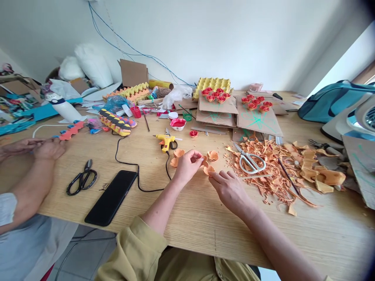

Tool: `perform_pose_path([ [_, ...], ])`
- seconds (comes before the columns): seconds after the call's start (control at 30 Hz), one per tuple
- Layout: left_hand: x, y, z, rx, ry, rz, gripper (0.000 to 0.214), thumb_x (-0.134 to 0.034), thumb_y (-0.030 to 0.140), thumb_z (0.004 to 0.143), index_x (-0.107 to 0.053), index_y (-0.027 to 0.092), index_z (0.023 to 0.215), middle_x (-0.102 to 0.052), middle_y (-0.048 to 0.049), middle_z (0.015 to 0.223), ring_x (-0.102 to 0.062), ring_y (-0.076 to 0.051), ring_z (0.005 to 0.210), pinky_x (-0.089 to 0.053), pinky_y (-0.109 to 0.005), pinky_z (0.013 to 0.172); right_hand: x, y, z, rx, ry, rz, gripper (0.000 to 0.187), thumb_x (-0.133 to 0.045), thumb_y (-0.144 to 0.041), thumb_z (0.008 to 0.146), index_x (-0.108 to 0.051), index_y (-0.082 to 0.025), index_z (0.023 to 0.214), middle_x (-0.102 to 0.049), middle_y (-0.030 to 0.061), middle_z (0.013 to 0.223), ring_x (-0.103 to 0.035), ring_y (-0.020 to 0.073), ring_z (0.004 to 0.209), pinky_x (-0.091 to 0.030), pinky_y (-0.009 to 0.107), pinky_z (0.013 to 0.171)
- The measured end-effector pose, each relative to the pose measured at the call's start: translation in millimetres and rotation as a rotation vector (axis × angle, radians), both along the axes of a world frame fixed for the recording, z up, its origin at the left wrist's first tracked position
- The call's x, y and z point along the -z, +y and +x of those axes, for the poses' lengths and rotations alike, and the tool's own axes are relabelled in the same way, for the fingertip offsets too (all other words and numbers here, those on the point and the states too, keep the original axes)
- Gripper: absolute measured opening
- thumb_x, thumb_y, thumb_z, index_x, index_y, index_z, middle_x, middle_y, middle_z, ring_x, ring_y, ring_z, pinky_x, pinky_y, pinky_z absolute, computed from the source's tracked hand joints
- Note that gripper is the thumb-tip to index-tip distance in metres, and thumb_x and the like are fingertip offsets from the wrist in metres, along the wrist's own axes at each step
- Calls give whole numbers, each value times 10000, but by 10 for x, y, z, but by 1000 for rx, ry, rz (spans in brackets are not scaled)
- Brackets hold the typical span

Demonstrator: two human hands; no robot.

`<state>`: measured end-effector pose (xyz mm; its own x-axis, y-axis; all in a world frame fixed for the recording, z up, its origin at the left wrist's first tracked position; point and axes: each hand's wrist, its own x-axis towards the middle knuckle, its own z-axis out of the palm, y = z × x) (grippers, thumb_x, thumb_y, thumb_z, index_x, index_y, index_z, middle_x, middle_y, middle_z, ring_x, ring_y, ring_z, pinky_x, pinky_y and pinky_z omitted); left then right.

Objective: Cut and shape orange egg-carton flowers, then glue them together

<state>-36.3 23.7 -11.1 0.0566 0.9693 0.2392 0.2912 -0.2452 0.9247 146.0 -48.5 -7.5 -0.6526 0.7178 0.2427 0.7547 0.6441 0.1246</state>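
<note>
My left hand (189, 167) is closed, its thumb and fingertips pinching the edge of an orange egg-carton piece. Just below, my right hand (230, 189) has its fingertips on an orange egg-carton flower cup (208, 170), seemingly gripping its near rim. The two pieces are very close together; whether they touch I cannot tell. Another orange cup (213, 155) stands behind them, and more orange cups (175, 160) sit left of my left hand. A yellow glue gun (164, 141) rests behind those. Right of my right hand are white-handled scissors (252, 163) on orange scraps (269, 175).
A black phone (111, 198) and black scissors (83, 180) lie to the left, near a co-worker's hands (48, 148). The glue gun's black cord (117, 148) crosses the table. Red-painted flowers (215, 95) stand on cardboard at the back, behind a red paint dish (178, 124).
</note>
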Motion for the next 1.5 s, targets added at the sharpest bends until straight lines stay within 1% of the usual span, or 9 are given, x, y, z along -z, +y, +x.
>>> perform_pose_path([
  [0.13,-24,-32,13,40,79,18,79,-666,218,816,-671,179,748,-682,8,718,-604,-116,616,-499,-233,613,-20,-12,59,-56,91,-53,230,-516,-32,904,-676,-174,989,-642,100,1283,-579,196,862,-403,345,749],
  [0.43,-24,-104,88,29,332,105,63,-729,158,801,-763,199,766,-646,-7,788,-579,-124,683,-479,-259,694,-29,65,401,-35,421,-131,259,-441,-81,958,-664,-179,1043,-638,78,980,-593,175,848,-440,293,765],
  [0.67,38,-114,105,48,414,126,102,-723,124,810,-768,210,777,-646,-8,828,-621,-148,786,-484,-279,771,-30,71,389,-42,455,-145,269,-430,-94,964,-658,-191,1067,-628,70,947,-594,171,818,-443,287,740],
  [0.93,41,-125,118,55,433,74,188,-683,32,768,-707,215,802,-633,11,892,-604,-130,763,-476,-246,723,-30,85,389,-26,445,-133,256,-436,-91,960,-665,-184,1028,-627,68,920,-588,170,792,-434,285,712],
  [1.1,50,-129,127,62,434,92,167,-656,73,812,-732,220,789,-635,1,879,-609,-137,782,-476,-255,734,23,75,426,10,436,-145,274,-411,-121,985,-653,-188,1097,-629,67,904,-602,177,793,-443,293,705],
  [1.27,57,-91,87,13,369,133,176,-603,95,860,-733,214,866,-655,-14,902,-607,-136,766,-494,-268,748,-273,55,279,2,488,-65,293,-431,-212,1006,-581,-186,1257,-637,53,843,-586,181,722,-462,319,678],
  [1.37,22,-61,31,-53,321,191,191,-566,79,869,-712,201,884,-671,-20,897,-593,-132,738,-499,-269,751,-415,-280,236,-62,461,-95,375,-463,-236,991,-534,-240,1359,-667,53,847,-612,195,735,-490,345,674],
  [1.43,-18,-45,-16,-108,261,228,189,-543,91,884,-696,197,915,-689,-26,912,-594,-133,735,-498,-261,730,-302,-770,356,-134,452,-105,389,-521,-315,954,-575,-346,1339,-677,30,780,-625,212,718,-516,366,654],
  [1.5,-60,-25,-65,-185,179,247,177,-531,116,899,-686,196,929,-698,-30,904,-606,-136,745,-493,-250,704,-61,-1429,574,-207,503,-94,370,-559,-382,912,-611,-485,1263,-677,-9,711,-643,231,723,-534,372,589],
])
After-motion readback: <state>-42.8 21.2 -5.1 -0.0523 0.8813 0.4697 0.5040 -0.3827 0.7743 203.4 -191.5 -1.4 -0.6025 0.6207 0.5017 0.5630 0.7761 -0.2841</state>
